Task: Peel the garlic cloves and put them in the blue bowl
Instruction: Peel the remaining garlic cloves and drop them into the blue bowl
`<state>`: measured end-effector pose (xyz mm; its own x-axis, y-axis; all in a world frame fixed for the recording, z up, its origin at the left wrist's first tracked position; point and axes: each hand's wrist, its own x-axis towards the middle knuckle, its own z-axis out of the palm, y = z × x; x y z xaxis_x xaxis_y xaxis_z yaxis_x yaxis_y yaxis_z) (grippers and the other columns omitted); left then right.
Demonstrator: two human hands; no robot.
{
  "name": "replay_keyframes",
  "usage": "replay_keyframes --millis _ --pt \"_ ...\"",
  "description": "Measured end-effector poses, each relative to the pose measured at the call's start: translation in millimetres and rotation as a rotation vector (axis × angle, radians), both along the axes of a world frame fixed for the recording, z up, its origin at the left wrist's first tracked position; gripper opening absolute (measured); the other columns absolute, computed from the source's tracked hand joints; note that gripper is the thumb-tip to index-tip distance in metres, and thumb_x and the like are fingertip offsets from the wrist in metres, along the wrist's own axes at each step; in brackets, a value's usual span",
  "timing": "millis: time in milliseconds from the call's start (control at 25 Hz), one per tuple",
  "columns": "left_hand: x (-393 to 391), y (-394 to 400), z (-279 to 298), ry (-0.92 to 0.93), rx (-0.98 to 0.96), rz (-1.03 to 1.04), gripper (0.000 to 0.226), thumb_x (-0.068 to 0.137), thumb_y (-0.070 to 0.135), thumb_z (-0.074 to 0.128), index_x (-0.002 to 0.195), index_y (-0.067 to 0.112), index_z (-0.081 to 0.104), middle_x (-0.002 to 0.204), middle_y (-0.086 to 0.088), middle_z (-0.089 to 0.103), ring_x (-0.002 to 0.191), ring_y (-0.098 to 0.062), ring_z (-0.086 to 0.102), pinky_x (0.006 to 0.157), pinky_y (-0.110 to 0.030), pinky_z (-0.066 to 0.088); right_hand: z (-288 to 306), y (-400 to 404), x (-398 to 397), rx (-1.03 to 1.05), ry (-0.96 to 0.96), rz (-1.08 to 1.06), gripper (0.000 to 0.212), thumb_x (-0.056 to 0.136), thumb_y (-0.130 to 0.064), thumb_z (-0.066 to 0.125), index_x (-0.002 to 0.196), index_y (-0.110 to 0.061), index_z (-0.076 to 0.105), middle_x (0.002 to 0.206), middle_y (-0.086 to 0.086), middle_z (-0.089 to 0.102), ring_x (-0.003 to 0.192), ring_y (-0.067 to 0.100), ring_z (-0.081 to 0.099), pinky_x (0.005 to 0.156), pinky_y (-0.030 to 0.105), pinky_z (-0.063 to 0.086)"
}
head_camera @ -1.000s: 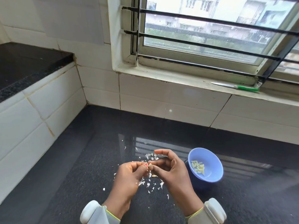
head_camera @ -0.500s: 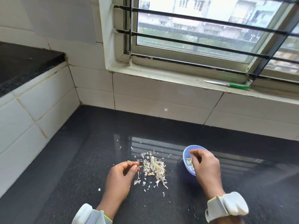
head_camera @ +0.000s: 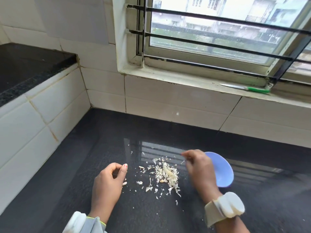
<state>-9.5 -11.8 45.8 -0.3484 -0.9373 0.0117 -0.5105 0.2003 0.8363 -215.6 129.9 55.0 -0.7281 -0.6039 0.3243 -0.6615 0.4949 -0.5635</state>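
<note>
the left hand [head_camera: 107, 182] rests low on the black granite bench [head_camera: 84, 157], its fingers loosely curled toward the palm with the thumb raised, a painted nail showing; nothing is visibly held in it. a small pale garlic clove [head_camera: 124, 183] lies on the bench just beside this hand's lower edge, touching or nearly touching it. the right hand [head_camera: 200, 170] hovers over the bench between the heap of garlic skins [head_camera: 165, 174] and the blue bowl [head_camera: 222, 170], blurred, fingers bent and pointing toward the skins; whether it pinches anything i cannot tell. the bowl sits on the bench just beside and partly behind the right hand, so its contents are mostly hidden. the skins form a loose pile between the two hands, with flakes scattered around it and what looks like an unpeeled clove [head_camera: 161, 181] at its near edge. on the window sill [head_camera: 185, 81] at the back lies a knife with a green handle [head_camera: 257, 89], well apart from the work. white tiles line the wall behind the bench.
</note>
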Motion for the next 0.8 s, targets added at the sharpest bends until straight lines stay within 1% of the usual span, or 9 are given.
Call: replay_keyframes --millis 120,200,280,360,400,480,640,720,800 --pt "4.7 -5.5 -2.6 -0.013 0.012 0.003 0.014 0.082 0.023 0.071 0.071 0.027 0.064 0.064 0.013 0.064 0.061 0.001 0.058 0.054 -0.011 0.037 -20.2 -42.9 35.5 0.129 0.155 0.292 0.028 0.063 0.002 0.079 0.079 -0.020 0.075 0.075 -0.005 0.069 0.070 0.021 0.063 0.061 0.023 0.050" --pt "7.6 -7.5 -3.8 0.011 0.037 -0.006 0.012 0.080 0.016 0.073 0.076 0.025 0.066 0.067 0.014 0.065 0.065 0.003 0.060 0.054 -0.008 0.039 -31.1 -65.9 54.6 0.233 0.269 0.420 0.017 0.066 -0.008 0.076 0.074 -0.022 0.071 0.071 -0.005 0.065 0.067 0.021 0.059 0.053 0.023 0.048" --pt "12.1 -10.4 -6.0 0.035 0.056 -0.009 0.013 0.080 0.013 0.072 0.081 0.025 0.067 0.069 0.014 0.066 0.066 0.009 0.059 0.053 -0.007 0.042 -35.9 -80.9 66.8 0.318 0.338 0.480 0.010 0.072 -0.011 0.070 0.072 -0.020 0.067 0.070 -0.004 0.062 0.069 0.021 0.058 0.051 0.027 0.046" --pt "15.3 -13.2 -8.0 0.039 0.067 -0.008 0.015 0.081 0.013 0.072 0.083 0.027 0.068 0.071 0.014 0.067 0.065 0.010 0.059 0.049 -0.013 0.045 -38.2 -86.2 72.8 0.376 0.380 0.486 0.010 0.072 -0.009 0.070 0.074 -0.019 0.069 0.071 -0.003 0.062 0.069 0.019 0.059 0.049 0.027 0.044" --pt "16.7 -14.7 -9.3 0.035 0.068 -0.008 0.016 0.081 0.013 0.072 0.083 0.028 0.068 0.071 0.014 0.068 0.065 0.009 0.059 0.049 -0.014 0.046 -38.8 -86.4 75.4 0.400 0.370 0.482 0.011 0.073 -0.008 0.070 0.076 -0.018 0.070 0.073 -0.002 0.063 0.071 0.019 0.060 0.049 0.027 0.044" --pt "17.0 -17.3 -12.1 0.029 0.068 -0.011 0.015 0.081 0.014 0.071 0.082 0.029 0.068 0.072 0.016 0.068 0.068 0.010 0.059 0.051 -0.008 0.043 -40.3 -87.2 77.6 0.408 0.328 0.478 0.010 0.078 -0.006 0.066 0.082 -0.015 0.068 0.080 0.002 0.063 0.075 0.022 0.062 0.054 0.030 0.047" --pt "11.4 -12.2 -11.0 0.029 0.052 -0.039 0.013 0.082 0.015 0.070 0.083 0.027 0.069 0.073 0.017 0.068 0.073 0.012 0.059 0.058 -0.002 0.040 -32.8 -87.7 73.8 0.414 0.239 0.499 0.015 0.093 0.000 0.048 0.100 -0.008 0.058 0.101 0.011 0.058 0.095 0.029 0.056 0.072 0.038 0.046" --pt "7.8 -7.5 -10.9 0.076 0.066 -0.048 0.012 0.083 0.013 0.069 0.085 0.025 0.071 0.074 0.015 0.069 0.073 0.011 0.060 0.058 -0.002 0.041 -26.6 -86.1 72.3 0.402 0.178 0.524 0.020 0.091 0.002 0.046 0.105 -0.010 0.053 0.105 0.010 0.054 0.096 0.030 0.054 0.075 0.038 0.043" --pt "2.9 -1.3 -9.0 0.138 0.108 -0.086 0.016 0.085 0.013 0.068 0.092 0.027 0.073 0.079 0.013 0.072 0.072 0.008 0.063 0.062 -0.005 0.045 -18.5 -80.1 73.9 0.260 -0.005 0.530 0.031 0.082 0.003 0.052 0.104 -0.020 0.052 0.105 0.004 0.054 0.090 0.024 0.054 0.073 0.032 0.042"
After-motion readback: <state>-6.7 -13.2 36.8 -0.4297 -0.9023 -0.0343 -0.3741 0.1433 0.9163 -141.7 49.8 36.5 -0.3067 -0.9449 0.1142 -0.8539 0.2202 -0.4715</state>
